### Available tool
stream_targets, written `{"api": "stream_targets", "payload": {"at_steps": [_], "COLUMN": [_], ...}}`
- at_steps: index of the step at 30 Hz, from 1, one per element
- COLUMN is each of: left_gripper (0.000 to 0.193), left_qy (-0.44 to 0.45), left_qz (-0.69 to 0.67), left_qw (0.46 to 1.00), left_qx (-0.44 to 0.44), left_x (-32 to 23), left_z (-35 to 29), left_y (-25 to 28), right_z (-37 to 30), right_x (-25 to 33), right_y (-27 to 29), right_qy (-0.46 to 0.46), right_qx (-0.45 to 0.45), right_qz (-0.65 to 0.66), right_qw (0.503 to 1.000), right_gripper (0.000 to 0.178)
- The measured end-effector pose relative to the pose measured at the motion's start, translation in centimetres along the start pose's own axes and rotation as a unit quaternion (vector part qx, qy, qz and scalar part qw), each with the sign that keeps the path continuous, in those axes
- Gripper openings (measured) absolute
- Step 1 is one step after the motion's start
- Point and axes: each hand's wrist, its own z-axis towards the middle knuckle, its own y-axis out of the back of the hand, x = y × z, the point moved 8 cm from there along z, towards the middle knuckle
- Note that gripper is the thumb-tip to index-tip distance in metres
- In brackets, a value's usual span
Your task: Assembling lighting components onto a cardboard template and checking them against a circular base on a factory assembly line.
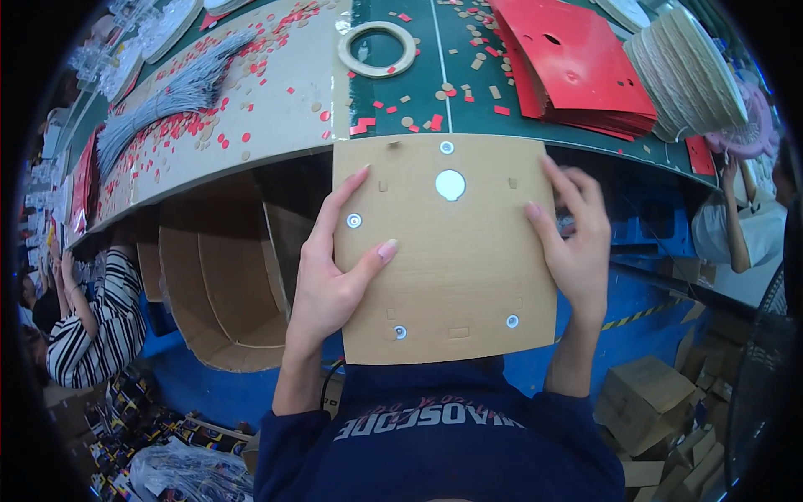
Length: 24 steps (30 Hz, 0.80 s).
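A square sheet of brown cardboard [452, 259] is held up between my two hands, its far edge against the table's front edge. It has a round cut-out near the top, small slots, and several small round metal eyelets. My left hand [335, 268] grips the left edge, thumb on the face and fingers partly behind. My right hand [577, 226] is at the right edge, the thumb over the face near the upper right and the other fingers along the side.
On the table lie a tape roll [376, 50], a stack of red sheets [577, 67], a cord spool [682, 75], a bundle of grey ties [171, 100] and scattered paper bits. Below left stands an open cardboard box [222, 276]. Other people sit at both sides.
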Motion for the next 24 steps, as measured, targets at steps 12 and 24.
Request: {"api": "stream_targets", "payload": {"at_steps": [12, 24], "left_gripper": [0.067, 0.104], "left_qy": [-0.220, -0.178], "left_qz": [0.355, 0.373], "left_qw": [0.899, 0.907], "left_qx": [-0.132, 0.079], "left_x": [-4.0, -2.9], "left_z": [-1.9, -3.9], "left_y": [1.2, -1.1], "right_z": [-2.8, -5.3], "right_x": [2.7, 3.4], "right_y": [-1.7, 1.7], "right_qy": [0.101, 0.211], "right_qx": [0.074, 0.062], "right_qz": [0.004, 0.034], "right_qw": [0.992, 0.975], "right_gripper": [0.104, 0.071]}}
